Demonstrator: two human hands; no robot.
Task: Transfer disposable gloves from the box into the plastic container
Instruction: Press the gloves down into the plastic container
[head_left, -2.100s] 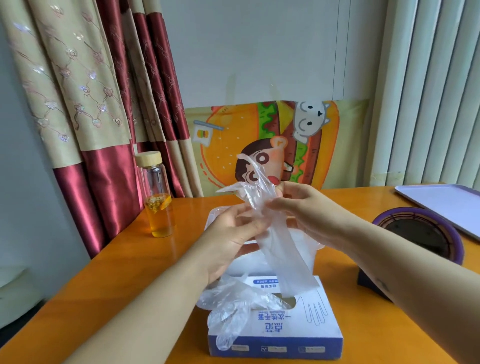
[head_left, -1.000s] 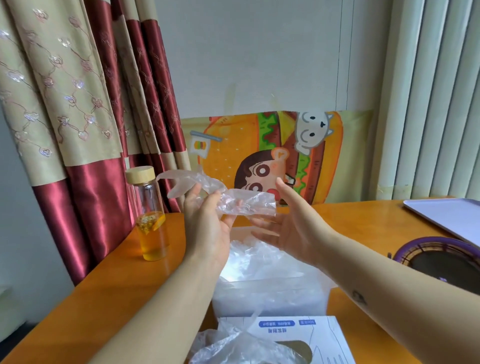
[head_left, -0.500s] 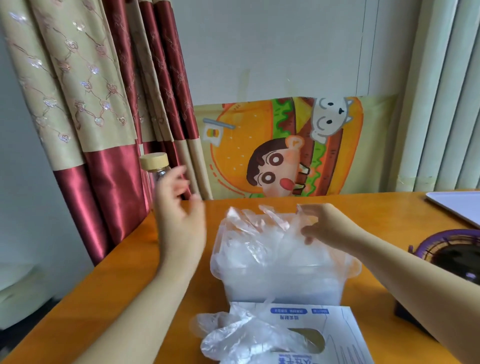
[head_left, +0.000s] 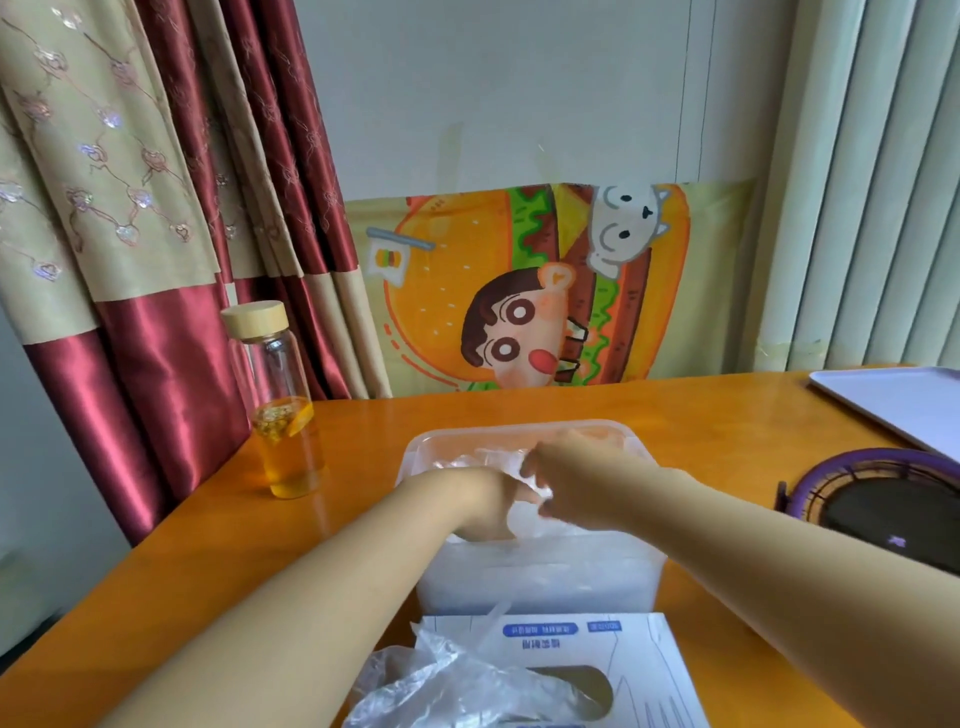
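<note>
An orange table (head_left: 156, 571) stands against a white wall with a cartoon burger poster (head_left: 519, 291). The left hand (head_left: 483, 501) is sunk among the disposable gloves (head_left: 467, 460) packed in the clear plastic container (head_left: 545, 579), fingers hidden. The right hand (head_left: 576, 480) is just beside it, fingers blurred, so I cannot tell either grip. The clingy film could stick to the fingers and lift out with them. The glove box (head_left: 597, 649) lies in front, more gloves spilling (head_left: 457, 686) from it. A glass bottle (head_left: 283, 405) stands to the left, where an elbow might tip it.

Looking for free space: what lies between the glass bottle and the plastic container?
Only bare orange tabletop lies between the bottle and the container, as the head view shows.
</note>
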